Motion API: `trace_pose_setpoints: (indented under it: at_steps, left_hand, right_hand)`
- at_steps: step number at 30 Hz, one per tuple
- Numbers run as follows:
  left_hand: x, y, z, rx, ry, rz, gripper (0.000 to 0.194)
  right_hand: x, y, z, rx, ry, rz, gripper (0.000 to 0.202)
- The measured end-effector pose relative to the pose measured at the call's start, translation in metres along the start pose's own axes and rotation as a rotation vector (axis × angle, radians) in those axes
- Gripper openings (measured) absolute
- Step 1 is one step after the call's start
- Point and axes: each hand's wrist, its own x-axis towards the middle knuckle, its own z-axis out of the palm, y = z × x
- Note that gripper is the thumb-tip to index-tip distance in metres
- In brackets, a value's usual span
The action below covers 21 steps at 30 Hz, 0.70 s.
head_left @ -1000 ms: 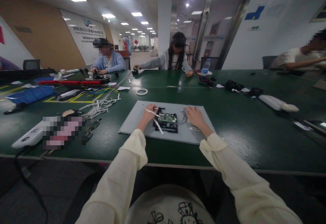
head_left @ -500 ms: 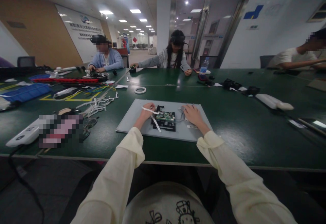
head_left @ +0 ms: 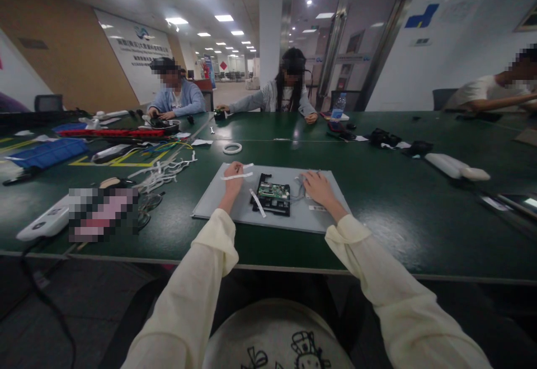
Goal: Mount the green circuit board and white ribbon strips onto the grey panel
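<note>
In front of me lies a flat grey panel (head_left: 210, 200). On its middle sits a black bracket (head_left: 277, 208) carrying a green circuit board (head_left: 272, 190). My left hand (head_left: 233, 183) is closed at the panel's left side, pinching white tape; one strip (head_left: 237, 176) crosses the fingers and another end sticks out to the right. A separate white tape strip (head_left: 258, 203) lies slanted over the bracket's left edge. My right hand (head_left: 319, 188) rests on the panel's right part, fingers extended and lying on it, beside thin grey cables (head_left: 297, 190) that run from the board.
A white tape roll (head_left: 232, 148) lies beyond the panel. To the left are loose white strips (head_left: 168, 172), glasses (head_left: 146, 207), a white power strip (head_left: 52, 218) and a blue tray (head_left: 50, 154). Co-workers sit across the table, near a water bottle (head_left: 338, 107).
My left hand has moved left and slightly away from me, off the bracket, taking white tape along. One strip stays on the bracket. My right hand has kept its place.
</note>
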Motion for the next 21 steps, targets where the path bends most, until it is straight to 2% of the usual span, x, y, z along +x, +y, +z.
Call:
trace_pose_setpoints:
  at_steps: [2, 5, 11, 17, 19, 21]
  left_hand:
    - [0.002, -0.004, -0.007, -0.007, 0.111, -0.062, 0.014]
    - [0.002, -0.006, -0.011, -0.039, 0.16, -0.081, 0.015]
    - [-0.001, 0.001, -0.007, -0.08, 0.062, -0.014, 0.016]
    - [0.001, -0.005, -0.004, -0.056, 0.0, -0.018, 0.018]
    - [0.001, -0.008, -0.003, -0.053, -0.004, -0.013, 0.018]
    - [0.001, -0.01, -0.002, -0.052, -0.004, -0.022, 0.017]
  right_hand:
    - [0.0, 0.0, -0.001, 0.002, 0.002, -0.004, 0.039]
    - [-0.001, -0.001, -0.001, 0.015, 0.011, -0.009, 0.039]
    - [-0.001, -0.002, -0.003, 0.083, 0.054, -0.016, 0.037]
    - [0.002, -0.011, -0.029, 0.189, 0.164, 0.007, 0.041]
    - [-0.004, -0.022, -0.04, 0.22, 0.162, -0.05, 0.039]
    - [-0.014, -0.037, -0.05, 0.253, 0.11, -0.184, 0.036]
